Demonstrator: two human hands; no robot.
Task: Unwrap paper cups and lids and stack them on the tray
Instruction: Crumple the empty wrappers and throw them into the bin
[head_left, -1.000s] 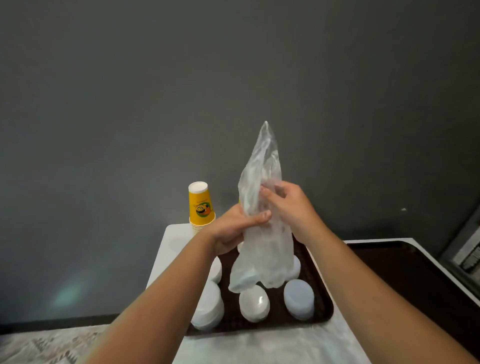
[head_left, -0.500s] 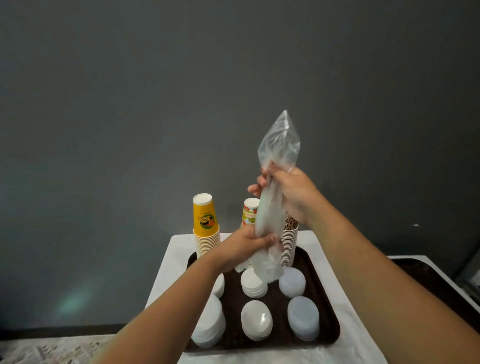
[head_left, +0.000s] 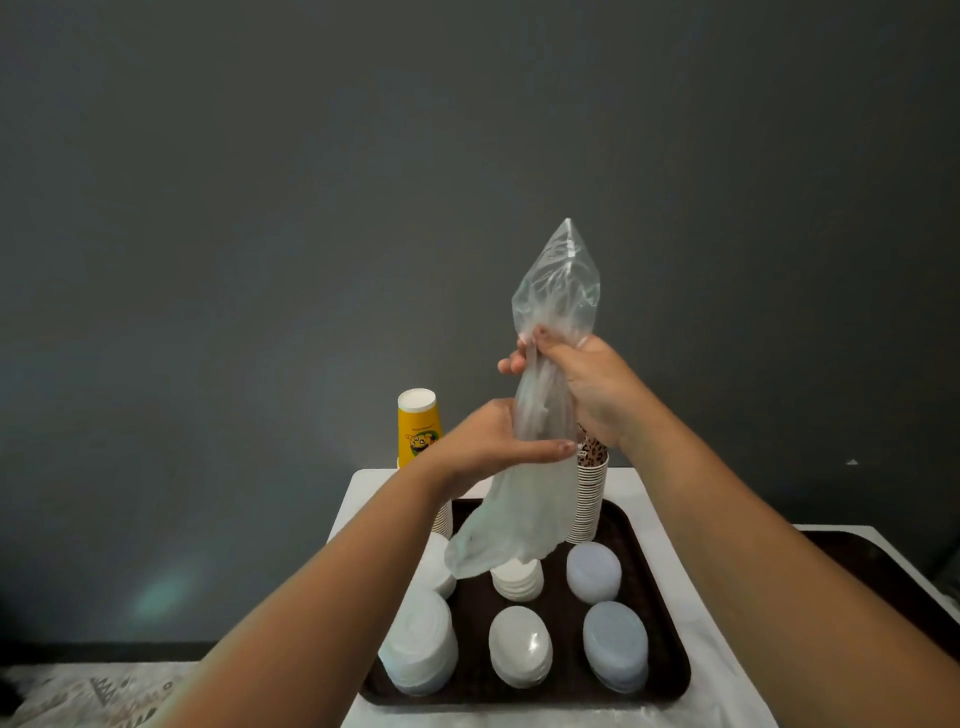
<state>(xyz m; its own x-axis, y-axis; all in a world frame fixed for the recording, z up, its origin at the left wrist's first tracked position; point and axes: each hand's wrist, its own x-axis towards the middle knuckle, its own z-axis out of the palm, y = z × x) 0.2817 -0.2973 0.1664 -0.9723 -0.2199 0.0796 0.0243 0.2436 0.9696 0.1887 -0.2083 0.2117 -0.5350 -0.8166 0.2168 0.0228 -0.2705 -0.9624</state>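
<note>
Clear plastic wrapper (head_left: 550, 415): empty, held upright above the tray, top corner pointing up, lower end hanging loose and open over the lid stacks.
Right hand (head_left: 587, 387): fingers curled round the wrapper's upper part, bunching it tight.
Left hand (head_left: 496, 441): wrapped round the wrapper just below the right, thumb laid across the front, film squeezed between thumb and fingers.
Brown tray (head_left: 657, 613): on a white table (head_left: 691, 587), holding all stacks.
Lid stacks: near left, white (head_left: 421, 649); near middle, white (head_left: 519, 647); near right, bluish (head_left: 615, 647); behind right, bluish (head_left: 593, 571); behind middle (head_left: 519, 582), partly under the wrapper's end; behind left (head_left: 439, 569), partly hidden by the left forearm.
Yellow cup stack (head_left: 418, 426): inverted, back left.
Leopard-print cup stack (head_left: 589, 493): inverted, back right, behind the wrapper.
</note>
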